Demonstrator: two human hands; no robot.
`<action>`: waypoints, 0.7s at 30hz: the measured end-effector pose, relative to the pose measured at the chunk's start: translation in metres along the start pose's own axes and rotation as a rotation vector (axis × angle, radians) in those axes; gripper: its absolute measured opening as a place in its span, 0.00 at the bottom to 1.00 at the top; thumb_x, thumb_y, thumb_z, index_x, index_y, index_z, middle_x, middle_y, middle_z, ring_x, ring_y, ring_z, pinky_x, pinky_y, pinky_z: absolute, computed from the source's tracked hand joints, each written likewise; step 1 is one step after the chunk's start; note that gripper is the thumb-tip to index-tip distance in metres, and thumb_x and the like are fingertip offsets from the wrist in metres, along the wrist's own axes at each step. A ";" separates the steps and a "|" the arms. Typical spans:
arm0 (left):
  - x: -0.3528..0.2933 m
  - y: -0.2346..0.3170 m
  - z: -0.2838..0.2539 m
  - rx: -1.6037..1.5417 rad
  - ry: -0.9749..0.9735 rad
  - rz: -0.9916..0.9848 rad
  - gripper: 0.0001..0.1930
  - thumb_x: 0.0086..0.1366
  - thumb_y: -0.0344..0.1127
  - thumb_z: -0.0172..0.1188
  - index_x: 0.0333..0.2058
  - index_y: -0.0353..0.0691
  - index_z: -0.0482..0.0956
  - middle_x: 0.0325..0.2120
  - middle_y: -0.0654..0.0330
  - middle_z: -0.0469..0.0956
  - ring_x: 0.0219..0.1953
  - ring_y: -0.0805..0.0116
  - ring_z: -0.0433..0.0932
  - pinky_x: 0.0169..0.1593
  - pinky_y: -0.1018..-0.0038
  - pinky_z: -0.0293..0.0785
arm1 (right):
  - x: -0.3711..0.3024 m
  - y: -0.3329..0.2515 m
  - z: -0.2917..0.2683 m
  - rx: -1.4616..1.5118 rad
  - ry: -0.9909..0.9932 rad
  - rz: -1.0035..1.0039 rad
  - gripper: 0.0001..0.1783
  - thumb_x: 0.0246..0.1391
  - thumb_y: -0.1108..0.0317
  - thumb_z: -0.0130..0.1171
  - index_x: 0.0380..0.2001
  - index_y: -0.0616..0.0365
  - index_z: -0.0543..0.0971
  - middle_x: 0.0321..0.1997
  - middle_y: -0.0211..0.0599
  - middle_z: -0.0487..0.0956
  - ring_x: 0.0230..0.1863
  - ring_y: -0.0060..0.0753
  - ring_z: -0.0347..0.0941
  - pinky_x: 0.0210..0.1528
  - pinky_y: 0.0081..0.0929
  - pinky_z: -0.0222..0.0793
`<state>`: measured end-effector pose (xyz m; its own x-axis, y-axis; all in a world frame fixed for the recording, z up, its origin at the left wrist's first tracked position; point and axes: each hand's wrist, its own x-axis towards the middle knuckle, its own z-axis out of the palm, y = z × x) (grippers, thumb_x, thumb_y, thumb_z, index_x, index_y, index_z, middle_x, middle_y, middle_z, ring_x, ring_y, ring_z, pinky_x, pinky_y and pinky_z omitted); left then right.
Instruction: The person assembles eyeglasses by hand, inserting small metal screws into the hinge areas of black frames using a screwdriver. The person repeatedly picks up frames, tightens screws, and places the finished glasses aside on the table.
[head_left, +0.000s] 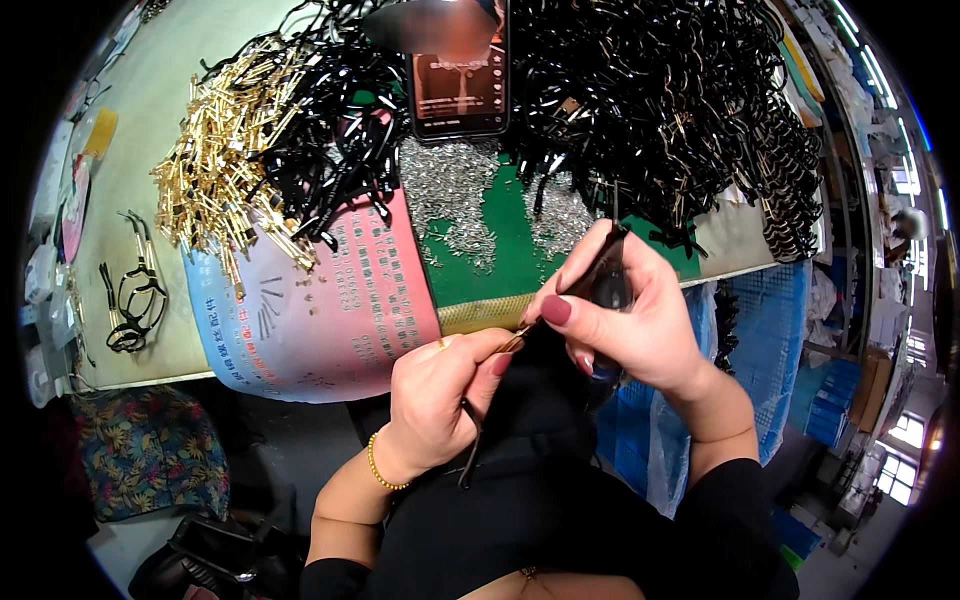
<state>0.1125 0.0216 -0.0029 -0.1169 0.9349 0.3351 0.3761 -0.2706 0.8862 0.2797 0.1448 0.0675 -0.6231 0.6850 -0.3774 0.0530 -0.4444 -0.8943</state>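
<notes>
While a pair of dark-framed eyeglasses lay near the left end of the table, a heap of gold-coloured parts sprawled beside it, its lower edge reaching over a printed blue-and-pink mat. Next, the left hand was curled, thumb and forefinger pinching a slender dark piece in front of the person's torso. The step in hand looked like close fingertip fitting, and the next move seemed to call for a steady pinch and careful alignment. The piece was thin and slightly bent, its tail hanging below the fist, with a gold-toned glint between the hands. Farther right, the right hand gripped a dark strip between thumb and fingers; whether both belonged to one part could not be told. Beyond it, black curved pieces lay heaped.
</notes>
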 end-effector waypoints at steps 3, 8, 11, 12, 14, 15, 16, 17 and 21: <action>0.002 -0.001 0.013 -0.018 -0.019 0.017 0.08 0.65 0.24 0.64 0.43 0.35 0.81 0.31 0.55 0.84 0.27 0.58 0.82 0.32 0.69 0.76 | -0.009 0.012 -0.010 0.021 0.048 -0.057 0.12 0.60 0.71 0.69 0.38 0.57 0.74 0.30 0.29 0.80 0.20 0.13 0.71 0.20 0.13 0.66; 0.004 0.000 0.021 -0.007 -0.034 0.028 0.09 0.64 0.23 0.64 0.42 0.35 0.81 0.31 0.56 0.84 0.26 0.59 0.81 0.31 0.69 0.76 | -0.014 0.017 -0.023 0.067 0.040 -0.026 0.12 0.60 0.72 0.68 0.37 0.57 0.72 0.33 0.33 0.82 0.21 0.14 0.72 0.20 0.13 0.67; 0.004 0.001 0.023 0.029 -0.074 0.049 0.09 0.63 0.23 0.65 0.42 0.35 0.81 0.30 0.56 0.84 0.25 0.60 0.81 0.29 0.69 0.75 | -0.016 0.022 -0.024 0.123 0.019 -0.018 0.12 0.60 0.72 0.69 0.38 0.56 0.72 0.34 0.34 0.83 0.21 0.14 0.72 0.20 0.13 0.67; 0.003 0.002 0.024 0.040 -0.092 0.057 0.09 0.62 0.23 0.65 0.42 0.35 0.81 0.30 0.56 0.84 0.25 0.61 0.81 0.29 0.69 0.74 | -0.016 0.022 -0.025 0.118 0.015 -0.006 0.13 0.60 0.72 0.69 0.38 0.56 0.72 0.34 0.34 0.83 0.21 0.14 0.72 0.20 0.13 0.67; 0.005 0.004 0.022 0.076 -0.086 0.066 0.10 0.61 0.23 0.66 0.42 0.35 0.81 0.30 0.57 0.84 0.24 0.61 0.80 0.28 0.69 0.73 | -0.015 0.023 -0.025 0.108 0.009 0.016 0.13 0.60 0.72 0.69 0.38 0.56 0.72 0.34 0.33 0.83 0.22 0.13 0.72 0.20 0.14 0.67; 0.005 0.004 0.022 0.095 -0.080 0.071 0.09 0.61 0.23 0.66 0.41 0.35 0.81 0.30 0.57 0.84 0.24 0.61 0.81 0.28 0.69 0.73 | -0.017 0.026 -0.021 -0.007 0.016 -0.013 0.13 0.60 0.73 0.69 0.38 0.56 0.71 0.34 0.31 0.83 0.25 0.12 0.73 0.22 0.13 0.68; 0.004 0.003 0.024 0.079 -0.085 0.051 0.09 0.62 0.24 0.66 0.41 0.35 0.81 0.30 0.57 0.84 0.25 0.61 0.81 0.28 0.69 0.73 | -0.020 0.030 -0.018 -0.034 0.026 -0.063 0.14 0.59 0.74 0.70 0.37 0.56 0.71 0.35 0.29 0.83 0.31 0.11 0.74 0.29 0.14 0.69; 0.003 0.002 0.027 0.064 -0.091 0.031 0.08 0.62 0.24 0.65 0.41 0.35 0.81 0.30 0.57 0.84 0.25 0.60 0.81 0.28 0.69 0.73 | -0.022 0.029 -0.019 -0.082 0.020 -0.076 0.13 0.60 0.72 0.69 0.38 0.57 0.71 0.38 0.32 0.83 0.32 0.15 0.75 0.32 0.18 0.71; -0.003 0.006 0.020 0.136 -0.171 -0.167 0.06 0.67 0.25 0.61 0.42 0.35 0.80 0.30 0.55 0.83 0.26 0.58 0.82 0.30 0.67 0.76 | -0.013 0.019 -0.037 -0.862 -0.103 -0.216 0.13 0.65 0.64 0.63 0.45 0.57 0.72 0.47 0.44 0.78 0.35 0.35 0.79 0.39 0.31 0.75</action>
<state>0.1338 0.0223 -0.0053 -0.0350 0.9924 0.1183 0.4860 -0.0866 0.8696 0.3182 0.1489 0.0471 -0.7526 0.6294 -0.1936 0.4686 0.3054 -0.8289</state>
